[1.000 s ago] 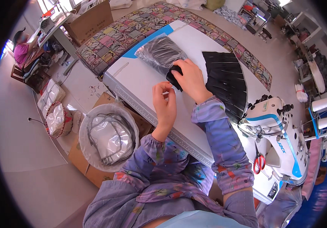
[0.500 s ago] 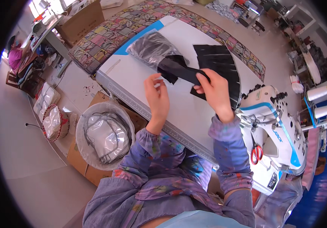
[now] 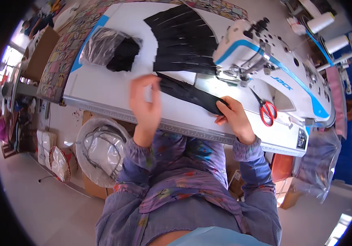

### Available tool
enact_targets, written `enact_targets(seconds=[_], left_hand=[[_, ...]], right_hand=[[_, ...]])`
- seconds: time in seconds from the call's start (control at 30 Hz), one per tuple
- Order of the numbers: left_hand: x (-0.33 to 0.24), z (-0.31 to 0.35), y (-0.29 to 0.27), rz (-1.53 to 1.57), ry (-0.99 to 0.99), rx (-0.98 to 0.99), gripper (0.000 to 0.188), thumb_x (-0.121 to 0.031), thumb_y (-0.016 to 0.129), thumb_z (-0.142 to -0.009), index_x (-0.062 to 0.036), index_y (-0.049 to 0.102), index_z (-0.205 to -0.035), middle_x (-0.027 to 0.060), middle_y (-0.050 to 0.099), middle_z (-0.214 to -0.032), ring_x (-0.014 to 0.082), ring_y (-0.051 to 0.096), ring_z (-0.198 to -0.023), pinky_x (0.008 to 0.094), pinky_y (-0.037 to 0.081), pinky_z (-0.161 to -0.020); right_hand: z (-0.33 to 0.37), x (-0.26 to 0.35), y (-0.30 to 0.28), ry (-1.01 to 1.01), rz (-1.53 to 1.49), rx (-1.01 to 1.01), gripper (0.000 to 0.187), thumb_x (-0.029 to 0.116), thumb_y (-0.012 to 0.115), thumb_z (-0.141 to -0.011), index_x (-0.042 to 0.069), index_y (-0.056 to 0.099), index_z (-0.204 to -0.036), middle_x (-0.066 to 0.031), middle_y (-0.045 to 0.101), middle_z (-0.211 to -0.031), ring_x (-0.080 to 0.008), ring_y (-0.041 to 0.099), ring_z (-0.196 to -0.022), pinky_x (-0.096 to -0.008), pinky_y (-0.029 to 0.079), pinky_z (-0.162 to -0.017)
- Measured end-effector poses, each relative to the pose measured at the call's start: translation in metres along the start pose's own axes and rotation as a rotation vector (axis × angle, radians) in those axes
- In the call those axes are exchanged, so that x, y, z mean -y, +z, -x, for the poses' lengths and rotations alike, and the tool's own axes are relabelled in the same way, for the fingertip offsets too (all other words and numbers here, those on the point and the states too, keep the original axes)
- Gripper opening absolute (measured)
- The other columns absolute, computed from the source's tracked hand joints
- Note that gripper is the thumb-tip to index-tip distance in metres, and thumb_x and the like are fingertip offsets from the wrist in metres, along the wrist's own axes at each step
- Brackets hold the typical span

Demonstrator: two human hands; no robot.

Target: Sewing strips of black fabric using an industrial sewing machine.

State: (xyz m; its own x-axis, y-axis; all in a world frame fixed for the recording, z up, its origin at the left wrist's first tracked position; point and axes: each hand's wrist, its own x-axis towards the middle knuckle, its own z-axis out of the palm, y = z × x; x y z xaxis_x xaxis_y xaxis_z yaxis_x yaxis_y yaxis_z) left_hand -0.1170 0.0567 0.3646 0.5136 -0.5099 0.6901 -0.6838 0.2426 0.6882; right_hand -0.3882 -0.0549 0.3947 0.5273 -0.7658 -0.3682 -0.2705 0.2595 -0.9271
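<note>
Black fabric strip (image 3: 190, 93) slants across the white sewing table (image 3: 98, 88) before me, its right end pinched between the thumb and fingers of my right hand (image 3: 238, 120), at four o'clock from the strip's middle. My left hand (image 3: 145, 102), blurred, curls near the other end at about nine o'clock; whether its fingertips touch the cloth, I cannot tell. At twelve o'clock, just beyond the strip, black panels (image 3: 182, 41) with pale streaks fan out; at ten, a clear plastic bag (image 3: 98, 47) lies with dark cloth (image 3: 124, 55) at its right side. A white sewing machine (image 3: 278, 65) stands at two o'clock, and red-handled scissors (image 3: 269, 114) rest between three and four, near my right hand. With only one end surely gripped, the strip could, I judge, twist or fold if its left end hangs loose. A careless sweep toward twelve might drag it into the panels and disturb their fan, so close do they lie. Swinging my right hand outward could knock the scissors or catch cloth on their blades. Too long a pull toward six could let an end slip over the ruled table edge (image 3: 184, 130).
</note>
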Motion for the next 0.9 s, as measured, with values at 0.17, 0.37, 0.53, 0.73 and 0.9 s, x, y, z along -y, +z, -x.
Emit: enact_targets(seconds=[0.17, 0.37, 0.53, 0.73, 0.9], left_hand=[[-0.024, -0.003, 0.045, -0.195, 0.352, 0.594, 0.035, -0.02, 0.077, -0.099, -0.0171, 0.075, -0.134, 0.0011, 0.072, -0.14, 0.0262, 0.064, -0.135, 0.054, 0.041, -0.124], [-0.022, 0.0, 0.058, -0.471, 0.383, 0.795, 0.052, -0.038, 0.071, -0.104, -0.0158, 0.068, -0.151, 0.0023, 0.065, -0.156, 0.0254, 0.054, -0.149, 0.0536, 0.035, -0.127], [-0.029, -0.003, 0.059, -0.467, 0.323, 0.806, 0.047, -0.035, 0.075, -0.1, -0.0147, 0.072, -0.143, 0.0013, 0.069, -0.148, 0.0251, 0.059, -0.136, 0.0508, 0.042, -0.117], [-0.031, -0.028, 0.057, -0.273, 0.254, 0.783, 0.032, -0.023, 0.078, -0.096, -0.0114, 0.079, -0.125, 0.0016, 0.074, -0.129, 0.0266, 0.066, -0.122, 0.0476, 0.049, -0.105], [-0.029, -0.035, 0.072, -0.11, 0.406, 0.946, 0.019, -0.015, 0.076, -0.093, -0.0087, 0.079, -0.111, 0.0005, 0.076, -0.111, 0.0236, 0.075, -0.104, 0.0391, 0.058, -0.091]], right_hand=[[-0.011, 0.013, -0.008, 0.082, 0.106, 0.097, 0.03, 0.026, 0.061, -0.115, -0.001, 0.069, -0.106, -0.0062, 0.069, -0.077, -0.0117, 0.073, -0.064, -0.0238, 0.056, -0.053], [-0.014, -0.005, -0.031, -0.53, 0.874, -0.505, 0.015, 0.014, 0.072, -0.105, 0.0, 0.072, -0.099, -0.0131, 0.069, -0.078, -0.0344, 0.07, -0.067, -0.0402, 0.054, -0.059], [-0.001, -0.019, -0.017, -0.845, 0.679, -0.266, 0.026, 0.005, 0.081, -0.091, 0.003, 0.079, -0.118, -0.014, 0.071, -0.116, -0.0342, 0.069, -0.102, -0.0452, 0.053, -0.08], [0.005, -0.026, -0.003, -0.803, 0.799, -0.303, 0.032, 0.007, 0.084, -0.087, 0.005, 0.079, -0.119, -0.0094, 0.07, -0.109, -0.0309, 0.066, -0.101, -0.0428, 0.048, -0.087], [0.007, -0.025, 0.003, -0.811, 0.855, -0.331, 0.034, 0.009, 0.084, -0.087, 0.005, 0.08, -0.121, -0.0089, 0.069, -0.11, -0.0303, 0.065, -0.101, -0.0428, 0.048, -0.087]])
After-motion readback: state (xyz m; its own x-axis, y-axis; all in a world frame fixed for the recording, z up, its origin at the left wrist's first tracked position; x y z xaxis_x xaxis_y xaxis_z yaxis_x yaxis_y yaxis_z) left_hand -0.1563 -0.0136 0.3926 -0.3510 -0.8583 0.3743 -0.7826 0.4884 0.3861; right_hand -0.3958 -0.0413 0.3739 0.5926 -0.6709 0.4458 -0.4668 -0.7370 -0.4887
